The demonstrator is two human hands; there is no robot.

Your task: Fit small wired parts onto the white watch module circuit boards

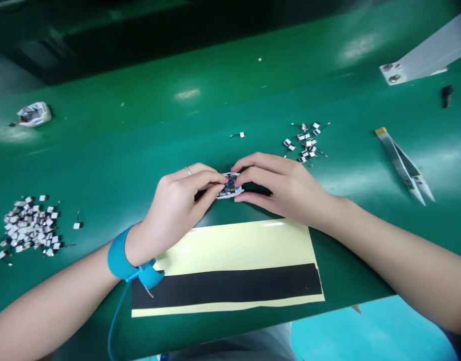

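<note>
A small white-rimmed device with a circuit board inside [230, 186] rests at the middle of the green table, between my two hands. My left hand [185, 195], with a ring and a blue wrist strap [119, 254], is closed in a pinch at the device's left side. Around its right edge curve the fingers of my right hand [275, 183], gripping it. Whatever tiny part may lie between my left fingertips is hidden. Just below the hands lies a pale yellow sheet [253, 245] with a black strip [230, 285].
Small white parts with leads form a large pile [30, 225] at left and a smaller group [308, 143] right of centre. Tweezers [403, 168] lie at right, below a white metal arm [429, 50]. Another white housing [34, 115] sits at far left.
</note>
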